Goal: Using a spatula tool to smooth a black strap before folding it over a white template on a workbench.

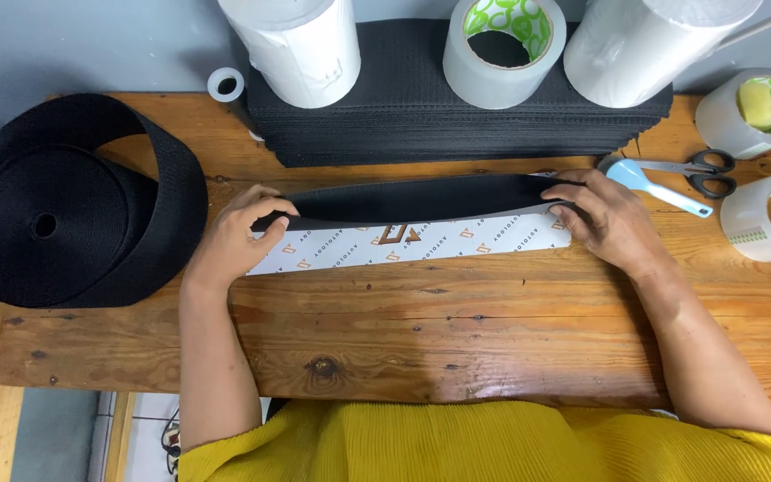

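A long black fabric strip (pixel 421 198) lies across the wooden table (pixel 421 330), partly over a white printed paper band (pixel 439 243). My left hand (pixel 244 234) pinches the left end of the strip and the band together. At the right end, my right hand (pixel 607 219) presses down on the strip and the band with curled fingers.
A big roll of black webbing (pixel 73 210) sits at the left. A stack of black fabric pieces (pixel 457 107) carries two white rolls (pixel 301 40) and a tape roll (pixel 503 49). Blue-handled scissors (pixel 671 178) and two more tape rolls (pixel 753 112) lie at the right.
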